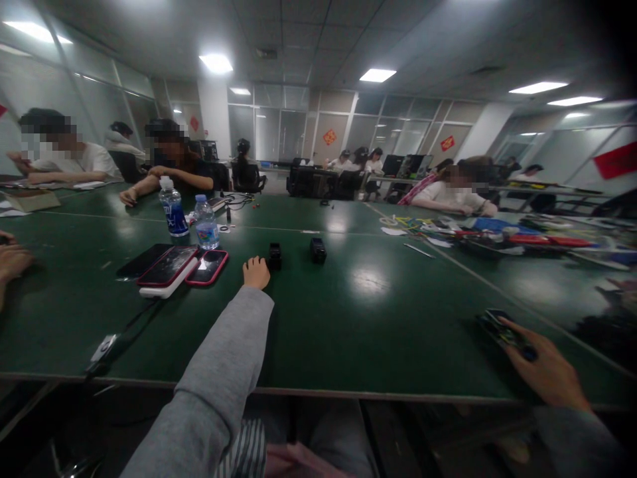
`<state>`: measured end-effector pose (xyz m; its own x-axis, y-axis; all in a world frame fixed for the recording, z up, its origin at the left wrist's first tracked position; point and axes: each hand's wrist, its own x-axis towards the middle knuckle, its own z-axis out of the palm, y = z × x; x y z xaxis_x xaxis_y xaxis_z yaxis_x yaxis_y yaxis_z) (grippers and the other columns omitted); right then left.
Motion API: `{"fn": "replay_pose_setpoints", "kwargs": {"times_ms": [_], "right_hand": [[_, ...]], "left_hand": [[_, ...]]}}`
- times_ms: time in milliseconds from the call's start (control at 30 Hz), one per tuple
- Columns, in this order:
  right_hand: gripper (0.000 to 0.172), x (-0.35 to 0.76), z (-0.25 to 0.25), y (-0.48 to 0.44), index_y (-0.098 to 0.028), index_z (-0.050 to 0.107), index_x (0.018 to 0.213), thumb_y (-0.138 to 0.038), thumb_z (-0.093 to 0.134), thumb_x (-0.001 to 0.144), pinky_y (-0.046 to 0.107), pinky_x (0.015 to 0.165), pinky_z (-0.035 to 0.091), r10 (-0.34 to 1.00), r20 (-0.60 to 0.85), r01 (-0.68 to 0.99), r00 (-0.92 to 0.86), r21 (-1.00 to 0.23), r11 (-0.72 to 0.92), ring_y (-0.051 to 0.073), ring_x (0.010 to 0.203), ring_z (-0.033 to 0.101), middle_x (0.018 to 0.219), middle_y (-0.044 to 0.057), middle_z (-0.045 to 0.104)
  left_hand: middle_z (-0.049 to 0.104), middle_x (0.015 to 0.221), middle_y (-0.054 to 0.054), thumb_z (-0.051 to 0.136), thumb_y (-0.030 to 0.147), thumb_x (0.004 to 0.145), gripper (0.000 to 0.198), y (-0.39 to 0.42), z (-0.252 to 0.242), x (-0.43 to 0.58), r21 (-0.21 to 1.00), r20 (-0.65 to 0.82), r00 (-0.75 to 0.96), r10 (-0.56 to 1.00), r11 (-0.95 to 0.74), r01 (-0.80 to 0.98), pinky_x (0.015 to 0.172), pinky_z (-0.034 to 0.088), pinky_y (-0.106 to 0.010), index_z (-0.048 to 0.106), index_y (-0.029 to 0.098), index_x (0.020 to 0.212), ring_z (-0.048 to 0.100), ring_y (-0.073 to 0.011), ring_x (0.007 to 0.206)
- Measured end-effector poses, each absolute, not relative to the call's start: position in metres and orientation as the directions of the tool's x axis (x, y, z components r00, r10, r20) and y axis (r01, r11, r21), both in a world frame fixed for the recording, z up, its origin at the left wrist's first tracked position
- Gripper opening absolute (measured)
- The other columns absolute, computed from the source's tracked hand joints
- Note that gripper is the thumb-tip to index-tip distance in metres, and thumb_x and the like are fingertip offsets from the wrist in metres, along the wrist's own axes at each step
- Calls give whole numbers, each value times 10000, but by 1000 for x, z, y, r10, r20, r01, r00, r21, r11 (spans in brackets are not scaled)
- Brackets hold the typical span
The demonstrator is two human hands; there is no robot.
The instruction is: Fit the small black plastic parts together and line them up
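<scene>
My left hand [256,273] is palm down on the green table, its fingers a little bent and slightly apart, with no object visible in it. Just right of it stands a small black box-shaped device [275,255]; I cannot tell whether the fingertips touch it. A second, similar black device [318,250] sits farther right. At the right, near the table's front edge, my right hand [545,368] is closed around a dark handheld device [497,322] with some greenish parts. Its exact kind is blurred, and the palm hides part of it.
Left of my left hand lie a red-edged phone [208,267] and stacked phones [166,265] on a white slab. Two water bottles [174,209] stand behind them. Cables and tools [522,236] heap at the right. Other people sit around; a co-worker's hand [12,259] shows far left.
</scene>
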<state>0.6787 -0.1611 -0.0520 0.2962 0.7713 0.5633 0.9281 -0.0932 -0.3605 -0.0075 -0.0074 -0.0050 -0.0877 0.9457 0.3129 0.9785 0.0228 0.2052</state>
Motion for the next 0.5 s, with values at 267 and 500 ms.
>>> {"fn": "replay_pose_setpoints", "kwargs": {"times_ms": [267, 500], "right_hand": [[666, 638, -40, -177, -278, 539, 1359, -483, 485, 728, 454, 809, 467, 747, 606, 957, 274, -250, -148, 333, 1005, 582, 1143, 177, 587], [610, 628, -35, -182, -233, 575, 1297, -536, 368, 809, 454, 887, 456, 722, 653, 973, 227, -191, -133, 332, 1024, 567, 1054, 153, 613]], "left_hand": [[532, 1369, -179, 334, 161, 932, 424, -6, -5, -7, 252, 338, -110, 935, 22, 967, 1052, 361, -475, 525, 118, 1309, 459, -296, 1272], [537, 1372, -121, 247, 293, 1008, 429, -10, 11, -2, 388, 466, -167, 869, -31, 921, 1021, 421, -420, 477, 202, 1359, 508, -239, 1234]]}}
